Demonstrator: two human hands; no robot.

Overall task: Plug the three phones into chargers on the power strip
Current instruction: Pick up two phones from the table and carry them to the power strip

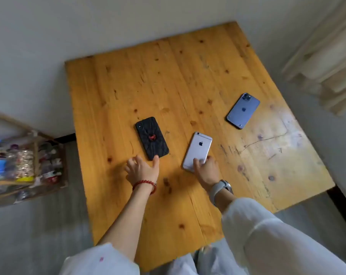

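Left hand point(141, 168): grip spread, thumb tip touching the black phone point(152, 138).
Right hand point(207, 170): grip spread, fingers resting on the silver phone point(198, 150) (its near end hidden).
Blue phone point(243, 110): untouched, far right of the desk point(128, 86).
Shelf point(25, 161): contents blurred.

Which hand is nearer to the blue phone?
The right hand. It rests on the near end of the silver phone, the blue phone's closest neighbour. The left hand lies farther away, its thumb touching the black phone.
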